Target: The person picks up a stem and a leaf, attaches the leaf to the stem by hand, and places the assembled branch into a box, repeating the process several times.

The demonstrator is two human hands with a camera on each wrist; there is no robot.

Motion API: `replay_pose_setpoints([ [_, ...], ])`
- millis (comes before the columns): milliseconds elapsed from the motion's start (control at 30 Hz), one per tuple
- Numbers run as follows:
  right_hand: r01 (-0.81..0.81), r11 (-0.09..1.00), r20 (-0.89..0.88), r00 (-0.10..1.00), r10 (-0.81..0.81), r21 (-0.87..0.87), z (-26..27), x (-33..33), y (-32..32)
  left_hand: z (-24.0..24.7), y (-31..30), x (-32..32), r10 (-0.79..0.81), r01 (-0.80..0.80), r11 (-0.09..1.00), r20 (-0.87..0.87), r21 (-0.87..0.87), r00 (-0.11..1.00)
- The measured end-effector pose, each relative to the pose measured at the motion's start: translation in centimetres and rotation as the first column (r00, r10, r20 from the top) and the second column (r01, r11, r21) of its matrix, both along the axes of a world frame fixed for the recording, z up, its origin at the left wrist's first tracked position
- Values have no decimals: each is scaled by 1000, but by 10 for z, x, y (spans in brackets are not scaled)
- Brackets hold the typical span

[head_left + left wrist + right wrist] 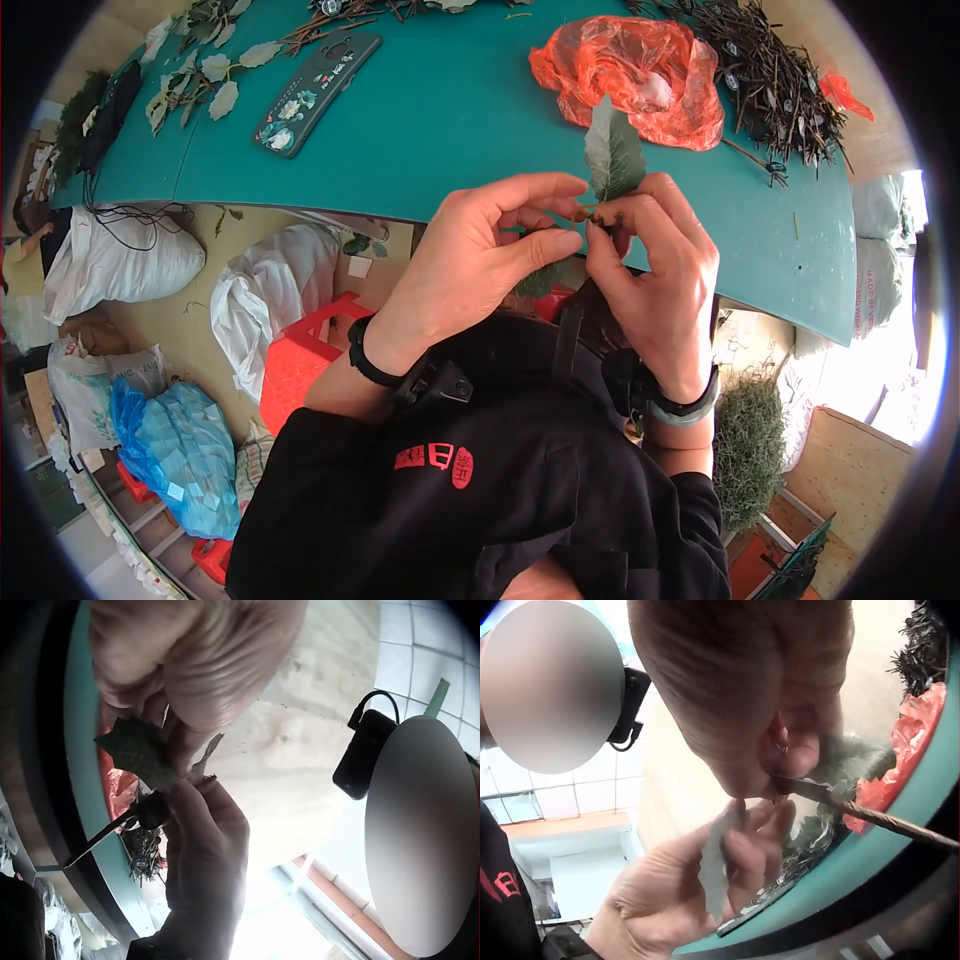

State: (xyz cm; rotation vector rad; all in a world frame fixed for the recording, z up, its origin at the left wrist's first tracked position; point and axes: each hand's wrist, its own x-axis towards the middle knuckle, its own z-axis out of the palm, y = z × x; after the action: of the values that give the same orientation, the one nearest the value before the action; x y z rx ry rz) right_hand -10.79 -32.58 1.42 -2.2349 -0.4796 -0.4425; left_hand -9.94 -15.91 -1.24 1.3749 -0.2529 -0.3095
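Above the table (450, 100) edge, the left hand (470, 270) pinches the leaf (612, 150) by its stalk while the right hand (655, 270) pinches a twig (877, 816) against it, apparently joining them, though fingers hide the joint; the next move, I judge, calls for steady alignment and firm pressure.

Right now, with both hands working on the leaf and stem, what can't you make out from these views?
Head view: fingertips of the left hand and right hand cover the base of the leaf, so any join to the stem is hidden.
Right wrist view: the stem runs off the right edge; its far end is cut off.
Left wrist view: glare washes out the bottom; the left hand's palm blocks the top.
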Motion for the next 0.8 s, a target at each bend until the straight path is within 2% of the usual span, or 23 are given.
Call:
replay_pose_setpoints([
  [300, 6, 999, 69, 998, -4, -37, -2, 0, 2, 8, -4, -4, 69, -74, 995, 85, 64, 994],
  [400, -15, 1000, 96, 995, 16, -8, -2, -2, 2, 4, -2, 0, 80, -91, 980, -72, -176, 994],
  [567, -59, 998, 137, 989, 57, 15, -2, -3, 2, -12, -8, 3, 74, -109, 964, -151, -243, 986],
  [667, -75, 997, 114, 991, 75, -2, -1, -5, -1, -21, -10, 4, 25, -87, 932, -178, -351, 984],
  [800, -37, 999, 76, 996, 34, 29, 0, -10, 0, -23, -14, 2, 71, -92, 949, -82, -300, 994],
])
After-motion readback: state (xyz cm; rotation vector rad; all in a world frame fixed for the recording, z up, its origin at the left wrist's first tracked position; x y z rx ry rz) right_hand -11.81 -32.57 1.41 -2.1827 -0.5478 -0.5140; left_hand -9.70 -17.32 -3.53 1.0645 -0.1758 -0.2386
